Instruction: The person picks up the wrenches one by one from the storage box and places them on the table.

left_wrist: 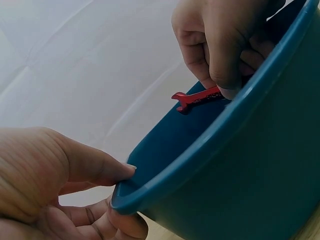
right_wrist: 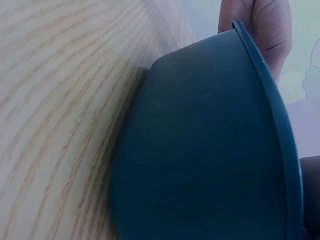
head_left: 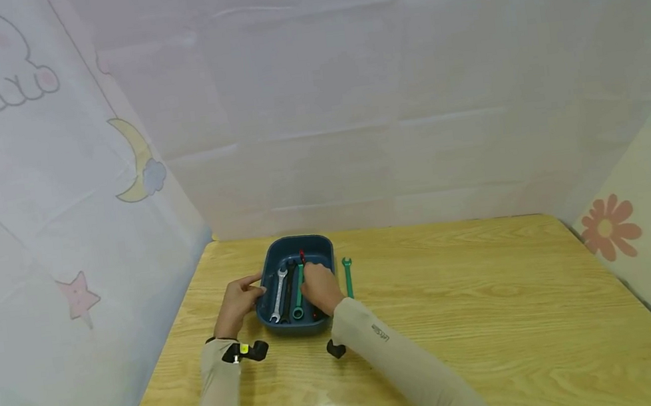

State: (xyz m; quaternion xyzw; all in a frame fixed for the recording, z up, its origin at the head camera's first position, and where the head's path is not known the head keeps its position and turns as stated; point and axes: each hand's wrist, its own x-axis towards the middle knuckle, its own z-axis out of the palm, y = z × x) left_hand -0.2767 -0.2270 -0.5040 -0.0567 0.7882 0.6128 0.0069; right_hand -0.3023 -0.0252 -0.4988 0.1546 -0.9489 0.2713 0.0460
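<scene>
A dark blue plastic tub [head_left: 299,328] stands on the table with several wrenches lying lengthwise in it. My left hand [head_left: 237,305] pinches its left rim, thumb inside and fingers under the lip, as the left wrist view shows. Inside the tub, my right hand [head_left: 321,288] grips a red wrench [left_wrist: 197,98] by its shaft, the open-ended head poking out past the fingers. To the left of that hand lie a green wrench [head_left: 298,300], a black wrench [head_left: 289,294] and a silver wrench [head_left: 278,295]. The right wrist view shows mostly the tub's outer wall [right_wrist: 205,145].
Another green wrench [head_left: 348,275] lies on the wooden table [head_left: 493,298], just right of the tub. Printed cloth walls [head_left: 313,97] close off the back and both sides. Near each wrist sits a small black camera mount [head_left: 246,351].
</scene>
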